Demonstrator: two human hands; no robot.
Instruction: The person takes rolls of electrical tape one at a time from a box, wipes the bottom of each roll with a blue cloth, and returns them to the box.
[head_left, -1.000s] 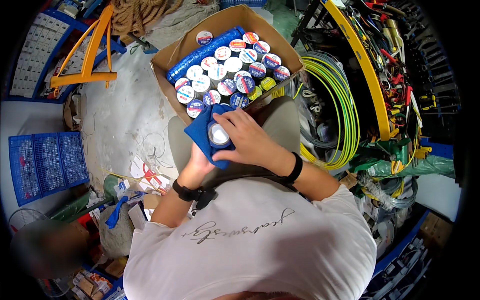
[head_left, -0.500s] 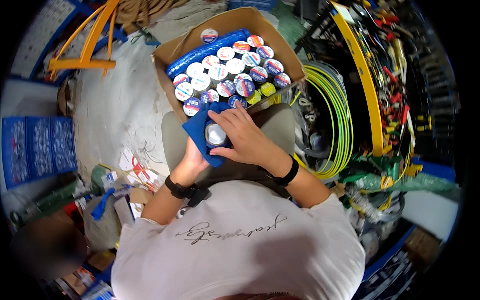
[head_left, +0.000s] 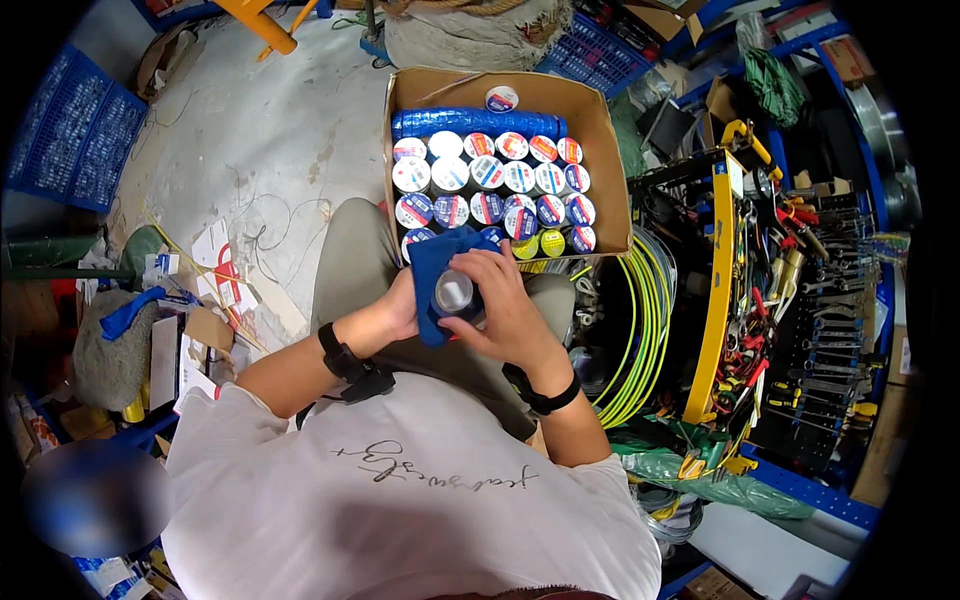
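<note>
My left hand [head_left: 402, 305] holds a blue cloth [head_left: 438, 258], wrapped partly around a round roll [head_left: 454, 291] with a shiny silver-white end. It resembles a tape roll, but its kind is not certain. From the other side, my right hand [head_left: 508, 312] curls its fingers and thumb over the roll's rim. Both hands are above my lap, just short of an open cardboard box [head_left: 612, 170]. Rows of round, labelled tape rolls [head_left: 486, 172] fill the box, with white, blue and red tops. Cloth and fingers hide most of the held roll's side.
A long blue wrapped bundle [head_left: 478, 123] lies inside the box's far side. Right of my knee hang coils of yellow-green cable [head_left: 632, 345], beside a yellow-edged tool rack [head_left: 712, 300]. Blue crates [head_left: 75, 125] stand at the far left; cardboard scraps [head_left: 222, 265] lie on the floor.
The view has turned, so the box appears further right and straighter. Both hands keep their hold on the cloth and roll, with little visible shift between them.
</note>
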